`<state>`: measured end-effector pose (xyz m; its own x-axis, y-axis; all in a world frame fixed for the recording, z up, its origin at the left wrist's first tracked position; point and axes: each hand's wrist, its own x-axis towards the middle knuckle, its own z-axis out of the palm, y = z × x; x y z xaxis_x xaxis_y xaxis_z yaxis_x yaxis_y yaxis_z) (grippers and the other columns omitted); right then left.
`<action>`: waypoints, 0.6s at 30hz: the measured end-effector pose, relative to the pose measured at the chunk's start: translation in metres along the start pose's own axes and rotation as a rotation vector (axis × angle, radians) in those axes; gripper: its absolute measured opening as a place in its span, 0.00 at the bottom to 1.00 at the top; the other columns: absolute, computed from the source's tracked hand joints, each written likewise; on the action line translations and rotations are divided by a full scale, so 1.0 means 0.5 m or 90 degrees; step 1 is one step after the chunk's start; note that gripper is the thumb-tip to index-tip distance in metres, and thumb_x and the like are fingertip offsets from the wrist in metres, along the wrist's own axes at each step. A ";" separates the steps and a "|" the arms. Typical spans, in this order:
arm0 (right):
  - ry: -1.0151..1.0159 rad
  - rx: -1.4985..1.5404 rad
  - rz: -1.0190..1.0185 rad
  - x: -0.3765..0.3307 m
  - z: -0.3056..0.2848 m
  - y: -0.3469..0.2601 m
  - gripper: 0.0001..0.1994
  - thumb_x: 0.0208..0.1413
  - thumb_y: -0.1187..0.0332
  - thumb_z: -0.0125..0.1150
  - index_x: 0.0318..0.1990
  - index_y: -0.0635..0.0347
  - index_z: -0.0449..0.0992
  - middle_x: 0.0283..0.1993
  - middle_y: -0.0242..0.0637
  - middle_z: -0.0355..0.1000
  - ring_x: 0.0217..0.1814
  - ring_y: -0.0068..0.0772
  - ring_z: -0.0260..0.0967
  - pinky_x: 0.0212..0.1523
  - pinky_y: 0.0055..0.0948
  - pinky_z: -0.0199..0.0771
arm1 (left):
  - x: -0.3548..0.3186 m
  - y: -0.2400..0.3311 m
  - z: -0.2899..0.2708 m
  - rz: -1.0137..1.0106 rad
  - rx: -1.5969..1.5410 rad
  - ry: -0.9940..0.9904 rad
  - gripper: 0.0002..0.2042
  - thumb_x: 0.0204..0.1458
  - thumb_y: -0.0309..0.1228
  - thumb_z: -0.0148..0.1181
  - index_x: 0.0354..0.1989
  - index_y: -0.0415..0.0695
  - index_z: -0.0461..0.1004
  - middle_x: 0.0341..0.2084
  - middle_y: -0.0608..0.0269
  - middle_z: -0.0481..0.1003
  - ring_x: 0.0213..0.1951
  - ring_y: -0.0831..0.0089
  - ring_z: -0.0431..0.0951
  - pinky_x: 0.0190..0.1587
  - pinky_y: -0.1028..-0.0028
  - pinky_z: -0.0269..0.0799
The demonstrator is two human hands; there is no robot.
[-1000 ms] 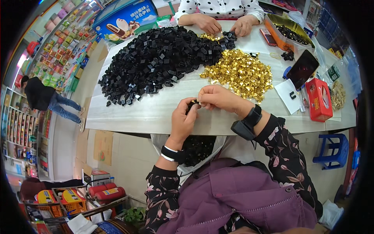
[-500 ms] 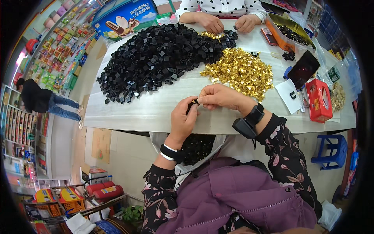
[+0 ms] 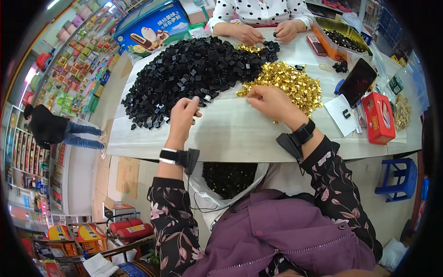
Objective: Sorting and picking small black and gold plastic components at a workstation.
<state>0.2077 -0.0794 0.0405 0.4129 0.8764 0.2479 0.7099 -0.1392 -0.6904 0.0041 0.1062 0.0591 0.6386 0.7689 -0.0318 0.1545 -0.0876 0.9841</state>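
Note:
A large heap of small black plastic pieces (image 3: 184,69) covers the left and middle of the table. My left hand (image 3: 183,115) is over its near right edge, thumb lifted apart from half-curled fingers, with nothing visible between them. Beside it on the right lies a heap of small shiny gold metal pieces (image 3: 295,87). My right hand (image 3: 270,99) is at that heap's near left edge, its fingertips curled together; whatever they pinch is hidden. Below the table edge, an open white bag (image 3: 263,177) holds many black pieces with gold bits (image 3: 228,177).
Across the table, a person's hands (image 3: 267,33) work by the heaps. A tin tray (image 3: 318,34), a phone (image 3: 357,81), white paper (image 3: 340,115) and a red box (image 3: 378,120) sit on the right. A blue stool (image 3: 398,180) stands beyond the table's right edge.
My hands were together, holding a small black piece; now they are apart and it is gone from view. The left moved to the black heap, the right to the gold heap.

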 end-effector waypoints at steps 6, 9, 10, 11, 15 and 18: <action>0.022 -0.178 -0.028 -0.019 0.010 -0.010 0.08 0.49 0.62 0.59 0.33 0.54 0.77 0.30 0.36 0.73 0.32 0.38 0.72 0.32 0.35 0.72 | 0.056 -0.047 0.020 0.310 0.751 0.029 0.11 0.48 0.36 0.57 0.36 0.44 0.70 0.26 0.56 0.76 0.31 0.57 0.77 0.33 0.63 0.72; -0.003 -0.211 -0.032 -0.022 0.011 -0.010 0.08 0.49 0.61 0.58 0.33 0.53 0.77 0.31 0.35 0.73 0.34 0.39 0.72 0.33 0.36 0.72 | 0.055 -0.037 0.039 0.274 0.766 0.014 0.10 0.47 0.32 0.56 0.37 0.44 0.69 0.28 0.52 0.76 0.33 0.53 0.77 0.35 0.59 0.71; -0.012 -0.202 -0.044 -0.021 0.013 -0.015 0.08 0.49 0.61 0.58 0.32 0.53 0.77 0.32 0.36 0.73 0.35 0.39 0.72 0.35 0.36 0.72 | 0.054 -0.029 0.039 0.256 0.772 0.005 0.10 0.46 0.30 0.55 0.37 0.44 0.69 0.29 0.51 0.76 0.34 0.50 0.76 0.36 0.58 0.71; -0.023 -0.193 -0.054 -0.024 0.014 -0.016 0.08 0.49 0.62 0.58 0.32 0.53 0.77 0.33 0.36 0.73 0.36 0.39 0.73 0.36 0.37 0.73 | 0.052 -0.026 0.038 0.255 0.773 0.005 0.10 0.46 0.30 0.55 0.37 0.44 0.69 0.29 0.51 0.76 0.34 0.50 0.76 0.36 0.58 0.71; -0.032 -0.150 -0.049 -0.023 0.012 -0.018 0.07 0.48 0.62 0.57 0.31 0.53 0.77 0.34 0.36 0.74 0.37 0.40 0.73 0.37 0.37 0.73 | 0.037 -0.017 0.033 0.216 0.716 -0.048 0.10 0.46 0.31 0.55 0.38 0.44 0.69 0.28 0.51 0.77 0.34 0.52 0.77 0.37 0.58 0.71; -0.024 -0.138 -0.068 -0.022 0.019 -0.013 0.07 0.47 0.63 0.58 0.32 0.53 0.77 0.33 0.36 0.73 0.36 0.39 0.72 0.36 0.36 0.72 | 0.025 -0.015 0.025 0.204 0.694 -0.032 0.11 0.46 0.31 0.56 0.39 0.45 0.68 0.29 0.52 0.77 0.34 0.52 0.77 0.37 0.58 0.71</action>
<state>0.1932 -0.0836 0.0361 0.3105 0.9074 0.2831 0.8556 -0.1370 -0.4992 0.0205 0.1088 0.0492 0.7921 0.5884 0.1626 0.5370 -0.7983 0.2728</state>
